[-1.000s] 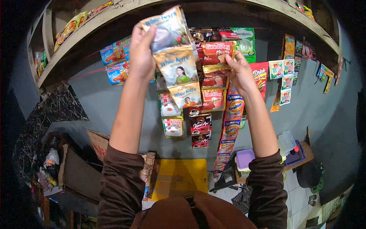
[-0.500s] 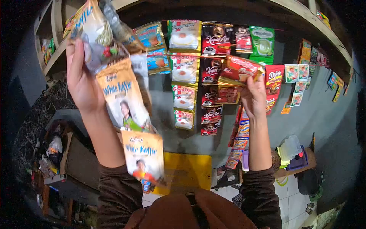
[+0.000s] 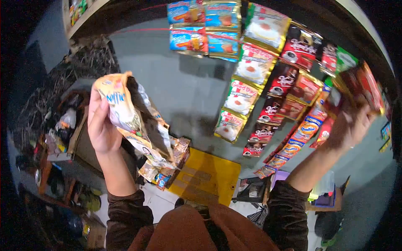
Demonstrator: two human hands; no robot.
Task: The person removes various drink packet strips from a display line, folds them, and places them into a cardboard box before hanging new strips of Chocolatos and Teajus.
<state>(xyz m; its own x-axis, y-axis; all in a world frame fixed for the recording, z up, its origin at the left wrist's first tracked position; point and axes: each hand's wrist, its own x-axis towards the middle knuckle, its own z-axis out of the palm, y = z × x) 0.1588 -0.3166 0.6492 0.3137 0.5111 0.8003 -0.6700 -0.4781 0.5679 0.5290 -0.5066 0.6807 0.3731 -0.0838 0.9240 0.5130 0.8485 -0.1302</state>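
Observation:
My left hand is closed on a strip of cream and orange White Koffie sachets, which hangs folded down to the right. At the right, my right hand is closed around a red and gold sachet, tilted and partly blurred. Between the hands hang strips of Good Day cappuccino sachets, dark red Kapal Api sachets and orange and blue Ovaltine sachets. Blue Good Day sachets hang from a red string at the top.
Below my left hand, more sachets lie by a yellow panel. A wooden shelf edge runs across the top. Plastic containers stand at the lower right, and cluttered shelves line the left.
The view has shifted, and the hanging strips now appear tilted. My left hand has lowered with the White Koffie strip, away from the string. My right hand has moved right with the red sachet.

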